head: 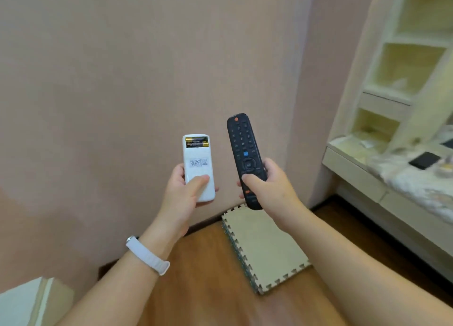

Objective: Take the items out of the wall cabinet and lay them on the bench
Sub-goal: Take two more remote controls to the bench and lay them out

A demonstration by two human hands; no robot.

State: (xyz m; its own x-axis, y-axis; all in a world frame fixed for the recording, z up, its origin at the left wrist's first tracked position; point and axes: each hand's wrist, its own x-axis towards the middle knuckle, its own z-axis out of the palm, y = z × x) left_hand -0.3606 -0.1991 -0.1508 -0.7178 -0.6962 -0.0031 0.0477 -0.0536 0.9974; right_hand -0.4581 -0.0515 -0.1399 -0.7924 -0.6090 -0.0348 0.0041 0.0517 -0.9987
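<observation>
L hand (pixel 182 190) fingers closed round white remote (pixel 198 165), batteries (pixel 196 141) exposed; R hand (pixel 268 186) fingers wrapped on black remote (pixel 244 157), both upright.

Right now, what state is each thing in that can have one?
white remote: held back side up, battery cover off, two batteries seated.
black remote: held button side up.
left hand: fingers closed on the white remote.
right hand: fingers closed on the black remote.
foam mats: stacked flat on the floor.
shelf unit: open-fronted.
</observation>
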